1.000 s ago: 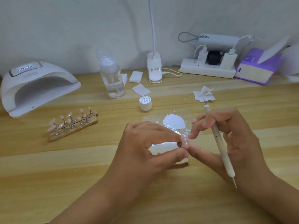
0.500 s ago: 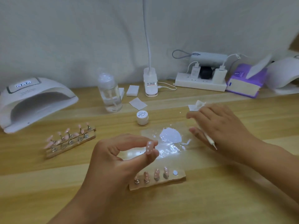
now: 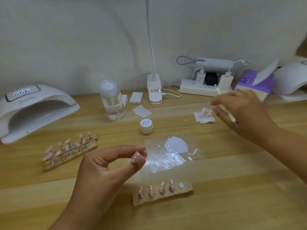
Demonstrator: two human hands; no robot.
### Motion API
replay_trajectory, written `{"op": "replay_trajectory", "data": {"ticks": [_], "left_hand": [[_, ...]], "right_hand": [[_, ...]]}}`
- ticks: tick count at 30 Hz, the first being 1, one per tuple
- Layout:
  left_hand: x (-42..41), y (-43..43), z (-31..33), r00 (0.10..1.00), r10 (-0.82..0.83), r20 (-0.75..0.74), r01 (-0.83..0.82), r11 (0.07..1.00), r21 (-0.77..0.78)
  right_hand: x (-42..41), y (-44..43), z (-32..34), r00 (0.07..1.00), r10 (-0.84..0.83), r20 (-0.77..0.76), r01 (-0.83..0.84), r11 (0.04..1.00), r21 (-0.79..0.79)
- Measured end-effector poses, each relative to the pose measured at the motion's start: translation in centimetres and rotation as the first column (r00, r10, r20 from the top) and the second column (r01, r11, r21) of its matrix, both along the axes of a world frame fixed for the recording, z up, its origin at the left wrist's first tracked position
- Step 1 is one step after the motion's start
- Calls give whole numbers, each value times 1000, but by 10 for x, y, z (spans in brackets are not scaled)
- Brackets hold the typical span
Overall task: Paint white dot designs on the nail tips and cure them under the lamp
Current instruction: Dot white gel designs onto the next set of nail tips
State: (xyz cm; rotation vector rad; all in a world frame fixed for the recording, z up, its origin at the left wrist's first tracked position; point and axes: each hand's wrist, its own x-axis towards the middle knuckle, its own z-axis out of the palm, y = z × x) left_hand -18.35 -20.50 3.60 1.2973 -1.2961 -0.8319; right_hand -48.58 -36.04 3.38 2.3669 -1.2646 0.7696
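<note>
left hand (image 3: 106,165) pinches dotted nail tip (image 3: 135,159) up clear of smudging; right hand (image 3: 239,110) grips dotting pen (image 3: 225,107) over wipe (image 3: 203,116), likely cleaning.

Tabletop (image 3: 232,196): nail lamp (image 3: 33,110) at left edge; two tip holders (image 3: 69,151) beside it; third holder (image 3: 187,190) near front edge; paint-smeared foil (image 3: 167,156) and jar (image 3: 146,126) at centre; bottle (image 3: 113,102), wipes (image 3: 141,111), clip lamp (image 3: 154,92), power strip (image 3: 199,89) along back edge.

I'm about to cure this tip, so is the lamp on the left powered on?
Powered on: the curing lamp shows a lit display on top; its cavity shows no glow.
</note>
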Motion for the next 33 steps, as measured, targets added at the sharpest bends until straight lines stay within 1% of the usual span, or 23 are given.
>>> {"op": "replay_trajectory", "data": {"ticks": [2, 3, 5, 6, 9, 15, 18, 21, 23, 25, 27, 30, 32, 33], "left_hand": [[0, 0, 0, 1000, 2, 2, -2, 1000, -6], [0, 1, -1, 1000, 0, 17, 0, 1000, -10], [1, 1, -2, 1000, 4, 20, -4, 1000, -1], [2, 1, -3, 1000, 7, 11, -7, 1000, 8], [3, 1, -3, 1000, -1, 5, 1, 1000, 16], [-2, 0, -1, 1000, -22, 12, 22, 1000, 21], [-4, 1, -1, 999, -27, 19, 26, 1000, 17], [-6, 0, 1, 999, -24, 21, 24, 1000, 11], [-8, -1, 4, 999, -26, 18, 26, 1000, 6], [-14, 0, 7, 999, -40, 12, 40, 999, -3], [-20, 3, 9, 998, -66, 19, 66, 998, -22], [-32, 9, 8, 998, -64, -11, 63, 997, -53], [-37, 16, 11, 996, -70, -51, 67, 996, -67], [-37, 22, 10, 997, -72, -42, 69, 995, -71]], "right_hand": [[6, -11, -4, 997, -11, -74, 23, 987, 156], [9, -15, -7, 991, -41, -124, 72, 965, 250], [14, -21, -14, 977, -87, -193, 149, 930, 336], [14, -23, -17, 976, -88, -200, 154, 928, 339], [14, -23, -23, 984, -87, -156, 130, 947, 293], [12, -24, -29, 991, -98, -90, 121, 946, 301], [15, -21, -28, 998, -56, 3, 54, 972, 229], [19, -11, -17, 982, 7, 189, -28, 994, 108], [25, 5, -2, 918, 107, 382, -157, 982, 101], [38, 32, 10, 820, 179, 544, -302, 942, 145], [52, 62, 16, 771, 214, 600, -388, 905, 175], [66, 105, 16, 734, 240, 635, -446, 875, 185], [74, 135, 14, 733, 214, 646, -421, 889, 182], [75, 144, 13, 753, 200, 627, -377, 912, 162]]}}
